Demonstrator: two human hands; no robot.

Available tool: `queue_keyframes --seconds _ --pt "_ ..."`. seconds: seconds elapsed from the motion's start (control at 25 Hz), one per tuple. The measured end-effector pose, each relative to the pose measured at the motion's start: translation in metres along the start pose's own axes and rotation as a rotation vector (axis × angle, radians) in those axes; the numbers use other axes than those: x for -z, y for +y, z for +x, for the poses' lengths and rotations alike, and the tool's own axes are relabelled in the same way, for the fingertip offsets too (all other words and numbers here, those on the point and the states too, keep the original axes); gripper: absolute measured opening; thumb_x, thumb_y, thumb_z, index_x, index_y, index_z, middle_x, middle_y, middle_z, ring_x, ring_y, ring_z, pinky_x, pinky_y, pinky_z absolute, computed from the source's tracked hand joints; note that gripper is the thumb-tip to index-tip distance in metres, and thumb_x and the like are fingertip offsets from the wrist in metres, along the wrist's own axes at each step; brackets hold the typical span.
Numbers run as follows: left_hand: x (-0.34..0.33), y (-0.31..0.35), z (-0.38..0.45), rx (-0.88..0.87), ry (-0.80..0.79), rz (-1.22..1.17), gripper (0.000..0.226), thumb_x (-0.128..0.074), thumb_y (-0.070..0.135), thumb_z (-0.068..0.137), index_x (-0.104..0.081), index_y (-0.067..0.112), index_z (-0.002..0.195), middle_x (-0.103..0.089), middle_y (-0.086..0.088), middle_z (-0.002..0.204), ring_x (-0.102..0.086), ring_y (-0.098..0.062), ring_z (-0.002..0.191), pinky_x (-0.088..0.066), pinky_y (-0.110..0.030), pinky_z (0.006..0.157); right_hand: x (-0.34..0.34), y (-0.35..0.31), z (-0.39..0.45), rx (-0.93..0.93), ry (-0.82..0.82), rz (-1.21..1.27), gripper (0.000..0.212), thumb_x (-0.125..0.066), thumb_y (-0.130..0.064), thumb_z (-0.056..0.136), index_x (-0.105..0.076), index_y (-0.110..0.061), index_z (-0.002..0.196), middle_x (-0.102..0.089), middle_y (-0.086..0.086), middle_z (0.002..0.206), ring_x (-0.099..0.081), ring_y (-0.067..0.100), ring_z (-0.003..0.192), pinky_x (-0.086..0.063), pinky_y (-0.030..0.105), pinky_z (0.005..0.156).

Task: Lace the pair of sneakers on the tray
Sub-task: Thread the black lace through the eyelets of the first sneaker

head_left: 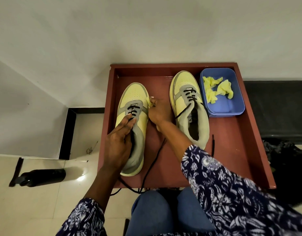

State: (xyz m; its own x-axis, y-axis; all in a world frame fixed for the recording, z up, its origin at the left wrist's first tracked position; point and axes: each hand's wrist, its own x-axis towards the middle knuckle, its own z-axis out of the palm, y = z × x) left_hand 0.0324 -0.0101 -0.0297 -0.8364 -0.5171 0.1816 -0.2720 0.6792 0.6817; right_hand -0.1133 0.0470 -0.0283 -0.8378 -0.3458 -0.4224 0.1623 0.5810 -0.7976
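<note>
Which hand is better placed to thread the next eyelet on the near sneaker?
Left hand: it already pinches the black lace at the near sneaker tongue. Right hand holds something pale yellow beside the shoe.

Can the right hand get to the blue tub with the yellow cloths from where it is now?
Probably yes. The right hand is between the two shoes, and the blue tub sits open-topped at the tray's far right corner. Only the right shoe lies between them, low enough to reach over, though the hand seems to pinch something yellow.

Blue tub [232, 109] of yellow rags [216, 90]
</note>
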Motion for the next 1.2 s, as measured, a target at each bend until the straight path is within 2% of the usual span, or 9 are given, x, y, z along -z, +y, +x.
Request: queue_keyframes --seconds 0.12,0.2,0.24,0.36,0.52,0.6,0.76,0.96,1.2 --pt "-0.007 0.004 0.004 0.068 0.049 -0.037 0.037 -0.051 -0.010 0.086 -0.061 0.005 0.118 -0.055 -0.009 0.131 -0.044 -0.011 0.122 -0.024 0.001 0.102 -0.008 0.018 -0.023 -0.026 -0.037 0.120 0.045 -0.039 0.008 0.086 -0.052 -0.003 0.128 -0.054 0.010 0.133 -0.050 0.022 0.123 -0.033 0.017 0.100" --pt "-0.013 0.007 0.009 0.085 0.075 -0.026 0.037 -0.050 -0.009 0.086 -0.061 0.007 0.118 -0.055 -0.007 0.131 -0.044 -0.008 0.120 -0.023 0.004 0.100 -0.015 0.029 -0.037 -0.042 -0.045 0.230 0.048 -0.037 0.010 0.084 -0.056 -0.006 0.125 -0.061 0.007 0.126 -0.055 0.020 0.116 -0.040 0.028 0.105" --pt "-0.015 0.008 0.011 0.089 0.083 -0.018 0.037 -0.050 -0.009 0.087 -0.061 0.007 0.118 -0.054 -0.007 0.131 -0.044 -0.007 0.120 -0.023 0.005 0.098 -0.018 0.035 -0.043 -0.049 -0.043 0.252 0.048 -0.037 0.009 0.083 -0.058 -0.008 0.124 -0.063 0.005 0.121 -0.058 0.019 0.112 -0.045 0.035 0.103" --pt "-0.019 0.009 0.020 0.106 0.086 -0.039 0.037 -0.049 -0.009 0.087 -0.060 0.006 0.119 -0.054 -0.007 0.133 -0.043 -0.005 0.120 -0.023 0.004 0.098 -0.019 0.055 -0.063 -0.076 -0.025 0.194 0.049 -0.039 0.004 0.080 -0.061 -0.017 0.119 -0.068 0.003 0.113 -0.062 0.021 0.106 -0.050 0.040 0.095" --pt "-0.023 0.010 0.033 0.103 0.082 -0.043 0.037 -0.049 -0.008 0.087 -0.060 0.005 0.119 -0.055 -0.008 0.132 -0.047 -0.009 0.121 -0.026 -0.001 0.100 -0.025 0.070 -0.079 -0.054 0.002 0.159 0.055 -0.040 -0.001 0.075 -0.060 -0.023 0.121 -0.067 0.000 0.115 -0.062 0.021 0.106 -0.052 0.041 0.093" --pt "-0.025 0.011 0.038 0.089 0.083 -0.032 0.035 -0.049 -0.008 0.088 -0.060 0.003 0.119 -0.056 -0.009 0.130 -0.050 -0.014 0.122 -0.027 -0.005 0.101 -0.023 0.071 -0.089 -0.040 0.036 0.143 0.051 -0.042 0.003 0.078 -0.062 -0.019 0.120 -0.066 0.003 0.115 -0.061 0.022 0.105 -0.051 0.039 0.093" --pt "-0.027 0.012 0.047 0.107 0.088 -0.049 0.035 -0.048 -0.008 0.087 -0.060 0.002 0.118 -0.056 -0.010 0.130 -0.049 -0.011 0.120 -0.023 0.003 0.098 -0.023 0.076 -0.104 -0.045 0.059 0.122 0.042 -0.047 0.004 0.085 -0.061 -0.010 0.122 -0.060 0.011 0.117 -0.059 0.024 0.105 -0.048 0.034 0.096" --pt "-0.027 0.014 0.049 0.106 0.090 -0.052 0.037 -0.047 -0.009 0.087 -0.060 0.003 0.119 -0.055 -0.010 0.132 -0.046 -0.008 0.119 -0.022 0.006 0.096 -0.023 0.061 -0.082 -0.069 0.059 0.168 0.044 -0.044 -0.001 0.079 -0.065 -0.017 0.115 -0.067 0.005 0.111 -0.063 0.023 0.101 -0.053 0.041 0.089" --pt "-0.027 0.015 0.048 0.098 0.089 -0.051 0.037 -0.046 -0.008 0.087 -0.060 0.002 0.119 -0.055 -0.011 0.132 -0.043 -0.004 0.117 -0.021 0.008 0.095 -0.009 0.040 -0.064 -0.070 0.090 0.267 0.048 -0.040 0.006 0.085 -0.057 -0.014 0.125 -0.059 0.001 0.127 -0.054 0.017 0.118 -0.044 0.035 0.104"
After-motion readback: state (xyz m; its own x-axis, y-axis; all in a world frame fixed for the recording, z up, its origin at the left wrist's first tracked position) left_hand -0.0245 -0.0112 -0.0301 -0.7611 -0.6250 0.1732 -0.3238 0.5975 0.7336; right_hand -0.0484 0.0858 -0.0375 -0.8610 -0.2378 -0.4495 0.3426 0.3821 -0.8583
